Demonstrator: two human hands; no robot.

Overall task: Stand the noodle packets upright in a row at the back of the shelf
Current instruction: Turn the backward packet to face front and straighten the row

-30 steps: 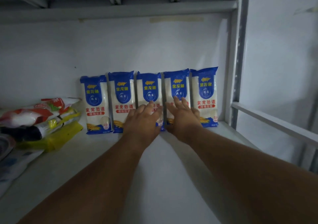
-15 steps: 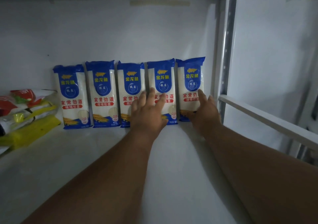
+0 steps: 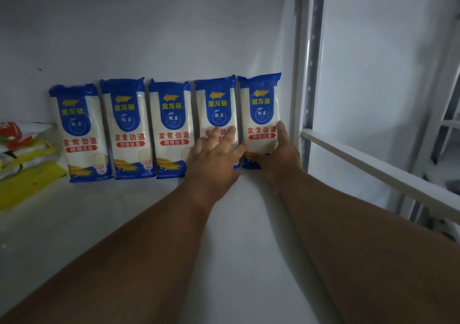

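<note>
Several blue-and-white noodle packets stand upright in a row against the back wall of the white shelf (image 3: 139, 224). The leftmost packet (image 3: 81, 134) leans slightly; the rightmost packet (image 3: 261, 114) stands near the shelf post. My left hand (image 3: 215, 157) lies flat with spread fingers on the lower half of the fourth packet (image 3: 215, 104). My right hand (image 3: 280, 154) presses the bottom right of the rightmost packet, thumb up along its edge. Neither hand grips a packet.
A pile of red, white and yellow bags (image 3: 22, 159) lies at the left end of the shelf. A grey perforated post (image 3: 312, 57) and a side rail (image 3: 378, 171) bound the right side.
Both hands shifted right along the row: the left from the middle packets onto the fourth, the right from the fourth onto the rightmost. The camera also turned right and moved closer.
</note>
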